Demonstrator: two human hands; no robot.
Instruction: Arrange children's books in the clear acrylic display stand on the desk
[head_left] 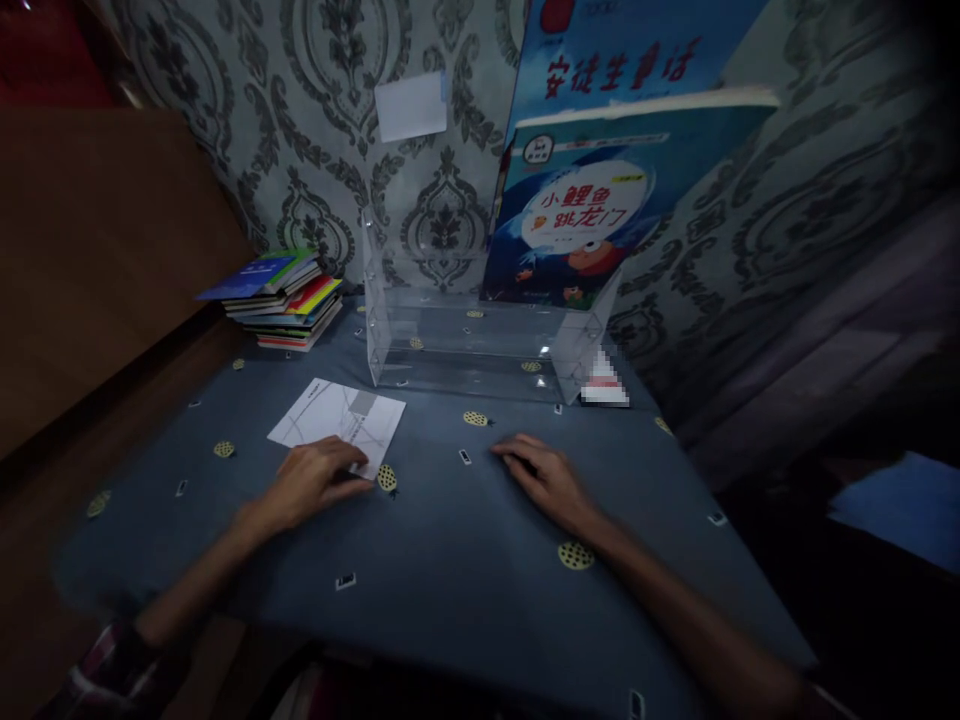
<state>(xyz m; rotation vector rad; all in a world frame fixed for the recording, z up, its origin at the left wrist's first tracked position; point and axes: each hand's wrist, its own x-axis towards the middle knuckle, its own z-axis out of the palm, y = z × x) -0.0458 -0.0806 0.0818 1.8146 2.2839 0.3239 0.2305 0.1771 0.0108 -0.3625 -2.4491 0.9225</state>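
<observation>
Through the head camera I see the left hand (319, 480) over the near edge of a white printed booklet (341, 412), its fingers bent and its thumb set apart from them near the booklet's close corner. I can't tell whether the fingers grip the edge or only rest on it. The booklet lies flat, mostly just beyond that hand, with thin curved lines and a grey block on its cover.

To the other side I have the right hand (544, 478), half open, fingers loosely curled, with nothing visible in it; it is at or just above the dark tablecloth (465, 560), which is patterned with yellow pineapples.

Beyond and between the hands I make out a clear acrylic rack (376, 340). Two picture books stand at its right part, farther off than the right hand: a teal one (585, 215) in front and a taller blue one (622, 70) behind. Past the left hand, farther out to the left, I see an uneven stack of books (289, 310). A pixelated white triangular object (604, 388) sits beyond the right hand, just beside the rack.
</observation>
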